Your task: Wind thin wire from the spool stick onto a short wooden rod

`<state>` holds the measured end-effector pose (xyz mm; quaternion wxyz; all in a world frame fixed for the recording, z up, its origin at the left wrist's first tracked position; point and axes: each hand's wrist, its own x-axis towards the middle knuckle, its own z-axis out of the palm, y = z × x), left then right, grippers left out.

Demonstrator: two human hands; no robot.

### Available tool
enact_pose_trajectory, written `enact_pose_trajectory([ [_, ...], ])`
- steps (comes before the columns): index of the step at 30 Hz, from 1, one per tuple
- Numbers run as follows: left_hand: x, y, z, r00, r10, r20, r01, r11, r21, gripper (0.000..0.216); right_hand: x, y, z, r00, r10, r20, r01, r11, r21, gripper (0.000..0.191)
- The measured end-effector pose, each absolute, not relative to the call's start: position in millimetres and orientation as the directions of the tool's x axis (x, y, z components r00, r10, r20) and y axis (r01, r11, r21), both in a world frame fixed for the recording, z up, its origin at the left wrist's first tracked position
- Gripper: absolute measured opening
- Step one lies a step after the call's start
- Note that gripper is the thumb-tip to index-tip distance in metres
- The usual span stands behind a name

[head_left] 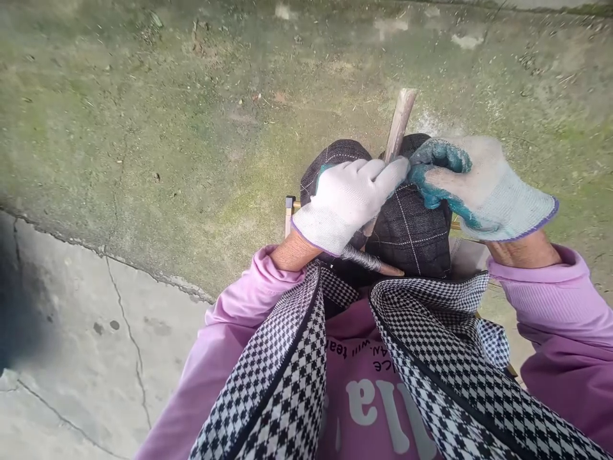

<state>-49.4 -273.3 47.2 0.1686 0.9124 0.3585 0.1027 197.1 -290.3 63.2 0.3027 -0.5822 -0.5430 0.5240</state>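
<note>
- The left hand [347, 201], in a white knit glove with a purple cuff, sits at the centre of the frame, its fingers closed around a wooden stick [398, 124]; the gloved fingertips reach to the right and meet those of the other hand
- The stick runs on a slant from the upper centre, where its pale cut end stands clear above the hands, down through the left fist; below the fist a part wound with grey thread or wire [360, 257] comes out and ends in a bare wooden tip in the middle of the frame
- The right hand [472, 185], in a white glove with a worn teal coating on palm and fingers, lies right of centre; its curled fingers press against the stick just beside the left fingertips; whether it wraps fully around the stick I cannot tell
- Both hands rest over the knees [407, 233], clad in dark checked trousers, at the centre
- Pink sleeves [550, 300] and a black-and-white houndstooth vest [282, 358] fill the lower frame
- A pale wooden frame [288, 214] peeks out beside the knees
- Mossy, cracked concrete ground [143, 128] fills the upper and left frame, scattered with fine shavings
</note>
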Motion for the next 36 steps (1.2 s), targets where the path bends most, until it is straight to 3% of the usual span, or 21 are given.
enact_pose_trajectory([
  [5,-47,-276,50,0.799,0.597,0.072,0.568,-0.789,0.234,0.054,201,-288,68,-0.184,0.908,-0.376,0.305,-0.311,-0.9,0.026],
  [11,-53,-279,48,0.824,0.565,0.048,0.537,-0.805,0.254,0.05,207,-291,61,-0.273,0.814,-0.512,0.175,-0.482,-0.859,0.044],
  [17,-55,-280,42,0.822,0.568,0.04,0.538,-0.798,0.272,0.052,205,-287,59,-0.327,0.809,-0.489,0.171,-0.458,-0.872,0.058],
  [22,-51,-278,44,0.755,0.656,0.011,0.593,-0.69,0.415,0.044,207,-287,50,-0.304,0.832,-0.464,0.211,-0.416,-0.885,0.049],
  [26,-52,-275,40,0.646,0.761,-0.053,0.621,-0.484,0.617,0.024,207,-301,51,-0.132,0.954,-0.271,0.304,-0.221,-0.927,0.017],
  [29,-53,-273,32,0.615,0.781,-0.107,0.617,-0.392,0.682,0.025,201,-315,56,-0.027,0.985,-0.17,0.367,-0.148,-0.918,0.017],
  [33,-53,-271,27,0.613,0.782,-0.109,0.52,-0.296,0.801,0.031,182,-323,53,0.107,0.987,-0.123,0.225,-0.144,-0.964,0.015],
  [36,-52,-271,35,0.553,0.83,-0.074,0.449,-0.222,0.865,0.029,170,-321,50,0.167,0.967,-0.194,0.026,-0.201,-0.979,0.013],
])
